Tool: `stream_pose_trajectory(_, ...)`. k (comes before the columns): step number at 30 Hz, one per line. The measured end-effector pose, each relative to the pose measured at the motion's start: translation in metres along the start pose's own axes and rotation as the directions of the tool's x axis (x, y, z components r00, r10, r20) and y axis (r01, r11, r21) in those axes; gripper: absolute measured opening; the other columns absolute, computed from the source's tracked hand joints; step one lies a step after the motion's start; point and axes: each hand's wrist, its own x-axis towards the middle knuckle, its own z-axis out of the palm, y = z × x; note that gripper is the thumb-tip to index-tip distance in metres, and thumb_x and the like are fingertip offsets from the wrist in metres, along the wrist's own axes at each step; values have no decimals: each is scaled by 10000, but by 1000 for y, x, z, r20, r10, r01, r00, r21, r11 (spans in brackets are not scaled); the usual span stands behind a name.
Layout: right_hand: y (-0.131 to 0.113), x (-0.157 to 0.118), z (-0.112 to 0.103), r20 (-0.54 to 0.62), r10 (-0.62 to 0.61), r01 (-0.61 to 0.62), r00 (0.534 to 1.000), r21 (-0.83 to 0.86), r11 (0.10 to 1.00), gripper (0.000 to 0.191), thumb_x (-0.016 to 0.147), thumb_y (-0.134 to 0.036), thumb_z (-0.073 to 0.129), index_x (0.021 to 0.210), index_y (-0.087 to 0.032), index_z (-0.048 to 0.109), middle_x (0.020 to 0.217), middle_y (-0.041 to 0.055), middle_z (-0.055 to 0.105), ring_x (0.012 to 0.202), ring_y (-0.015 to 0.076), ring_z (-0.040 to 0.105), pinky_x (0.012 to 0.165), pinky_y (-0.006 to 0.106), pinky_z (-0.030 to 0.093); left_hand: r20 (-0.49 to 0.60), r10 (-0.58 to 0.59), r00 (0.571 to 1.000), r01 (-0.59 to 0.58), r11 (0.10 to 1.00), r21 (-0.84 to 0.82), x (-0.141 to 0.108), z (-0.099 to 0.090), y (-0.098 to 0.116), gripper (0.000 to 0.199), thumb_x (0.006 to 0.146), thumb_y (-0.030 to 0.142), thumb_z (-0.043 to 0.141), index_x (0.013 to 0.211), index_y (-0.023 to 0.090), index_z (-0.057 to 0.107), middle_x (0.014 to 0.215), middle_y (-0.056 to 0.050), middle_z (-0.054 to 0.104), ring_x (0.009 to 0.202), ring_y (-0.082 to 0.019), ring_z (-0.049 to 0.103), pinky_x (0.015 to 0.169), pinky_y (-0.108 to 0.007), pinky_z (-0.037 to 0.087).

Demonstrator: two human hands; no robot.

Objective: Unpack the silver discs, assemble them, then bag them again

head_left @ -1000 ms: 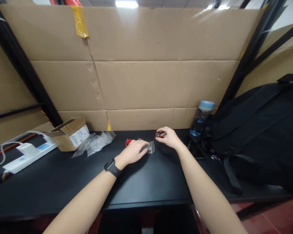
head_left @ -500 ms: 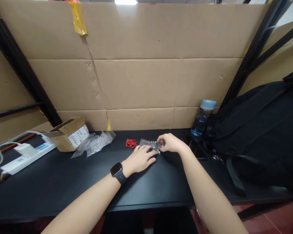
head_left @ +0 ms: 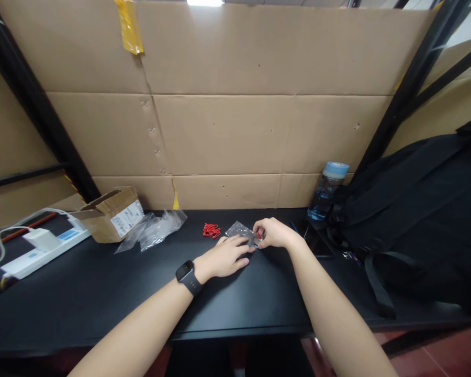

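A small clear plastic bag (head_left: 238, 229) lies on the black tabletop. My left hand (head_left: 226, 255), wearing a black watch at the wrist, rests flat with fingers spread over the bag's near edge. At the bag's right end my right hand (head_left: 273, 232) has thumb and fingers curled together around a small red piece (head_left: 258, 235). Whether that piece is inside the plastic cannot be made out. Just left of the bag sits a loose pile of thin red pin-like pieces (head_left: 211, 230), touched by neither hand.
Crumpled plastic bags (head_left: 163, 230) lie beside an open cardboard box (head_left: 113, 214) on the left, near a white power strip (head_left: 47, 256). To the right are a dark flat object (head_left: 317, 243), a blue-lidded bottle (head_left: 326, 191) and a black backpack (head_left: 419, 220). Cardboard (head_left: 220, 136) walls off the back.
The bag's upper left part looks flatter and more spread out. My right fingers have shifted very slightly, with the red piece still showing between them. My left hand stays almost in place.
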Motion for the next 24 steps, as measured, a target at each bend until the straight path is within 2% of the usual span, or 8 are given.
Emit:
stream_pose_trajectory(6, -5, 2, 1, -41, 15, -15, 999, 7, 1000, 407, 543, -296, 885, 914, -231, 731, 880, 9, 737, 760, 174, 659, 647, 228, 424, -1, 10, 1000, -10, 1000, -6, -1, 0, -1, 402, 988, 420, 481, 1380, 354, 541, 1563, -58, 417, 1447, -293, 363, 1113, -539, 363)
stream_pose_trajectory(11, -6, 6, 7, -75, 21, -20, 997, 18, 1000, 325, 556, -328, 891, 801, -206, 715, 788, 1, 733, 721, 163, 658, 626, 225, 422, 4, 6, 1000, -6, 1000, -12, 0, -1, -2, 407, 984, 436, 485, 1379, 356, 539, 1565, -62, 413, 1448, -297, 359, 1121, -551, 348)
stream_pose_trajectory(19, 2, 1, 0, 30, -29, 28, 999, 31, 999, 313, 629, -154, 787, 932, -229, 779, 831, 12, 756, 791, 176, 685, 669, 220, 454, 15, -14, 1000, 15, 999, -43, 0, -2, -2, 420, 984, 457, 486, 1392, 367, 532, 1574, -46, 402, 1461, -286, 339, 1144, -532, 328)
stream_pose_trajectory(24, -3, 4, 4, -43, -44, 46, 998, 46, 998, 297, 610, -162, 828, 895, -228, 773, 821, 3, 739, 761, 166, 670, 633, 220, 430, 11, 4, 1000, -3, 999, -53, -1, -4, -3, 410, 971, 432, 517, 1371, 349, 555, 1597, -61, 360, 1470, -289, 325, 1149, -533, 314)
